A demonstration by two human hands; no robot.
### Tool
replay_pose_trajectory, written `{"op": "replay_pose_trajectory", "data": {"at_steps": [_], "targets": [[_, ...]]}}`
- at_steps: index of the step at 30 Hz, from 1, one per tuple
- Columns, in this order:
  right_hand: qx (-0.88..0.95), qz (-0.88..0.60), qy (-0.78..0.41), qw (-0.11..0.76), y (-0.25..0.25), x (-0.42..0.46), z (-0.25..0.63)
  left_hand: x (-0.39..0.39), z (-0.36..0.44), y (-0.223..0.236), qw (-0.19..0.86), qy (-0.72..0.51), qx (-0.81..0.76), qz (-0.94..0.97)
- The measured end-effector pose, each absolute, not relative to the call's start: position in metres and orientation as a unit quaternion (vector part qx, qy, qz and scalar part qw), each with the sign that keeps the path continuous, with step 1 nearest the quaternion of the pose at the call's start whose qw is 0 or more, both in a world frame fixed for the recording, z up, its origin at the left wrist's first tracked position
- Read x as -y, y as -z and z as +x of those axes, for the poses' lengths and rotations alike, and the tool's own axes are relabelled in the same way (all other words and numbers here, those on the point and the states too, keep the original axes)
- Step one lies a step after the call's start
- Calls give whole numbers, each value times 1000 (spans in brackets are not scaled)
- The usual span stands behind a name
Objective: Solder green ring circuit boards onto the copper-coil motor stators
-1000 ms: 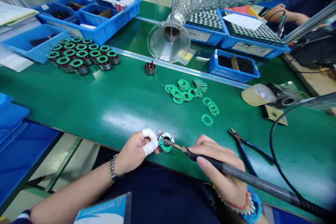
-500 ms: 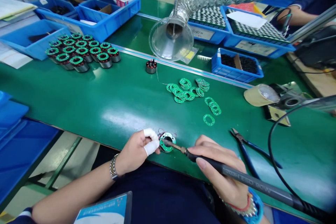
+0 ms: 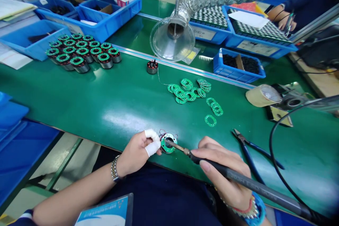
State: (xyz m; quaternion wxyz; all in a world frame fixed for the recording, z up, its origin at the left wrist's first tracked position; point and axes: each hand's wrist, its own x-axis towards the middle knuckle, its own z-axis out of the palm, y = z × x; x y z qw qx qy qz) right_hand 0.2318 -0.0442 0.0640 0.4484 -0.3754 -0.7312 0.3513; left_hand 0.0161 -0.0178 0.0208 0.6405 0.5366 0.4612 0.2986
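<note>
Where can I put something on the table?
The biggest bare patch of green tabletop lies between the green-topped metal cylinders and the left hand. A smaller one sits between the flat green rings and the cream roll. It's crowded where the right hand holds a dark soldering iron over the round green-and-white board.

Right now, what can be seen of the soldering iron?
The soldering iron is slim: dark handle with pale printed lettering, black front grip, brass-coloured collar, narrow metal shaft. Gripped in the right hand, it slants across the picture toward the upper left, its tip end over the green ring-shaped board; whether they touch is unclear.
</note>
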Motion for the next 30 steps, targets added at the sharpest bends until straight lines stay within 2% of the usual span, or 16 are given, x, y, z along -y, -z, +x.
{"op": "replay_pose_trajectory", "data": {"at_steps": [10, 16, 22, 25, 30], "targets": [[731, -396, -287, 476, -50, 44, 235, 18, 17, -20, 643, -306, -458, 532], [822, -383, -270, 323, -35, 27, 219, 18, 14, -25, 640, -292, -469, 535], [825, -379, -270, 321, -25, 24, 213, 14, 4, -35, 633, -200, -502, 554], [821, -385, -265, 329, -25, 28, 212, 12, 5, -35, 668, -197, -502, 512], [811, -400, -237, 356, -20, 34, 204, 18, 17, -29, 793, -288, -455, 285]]}}
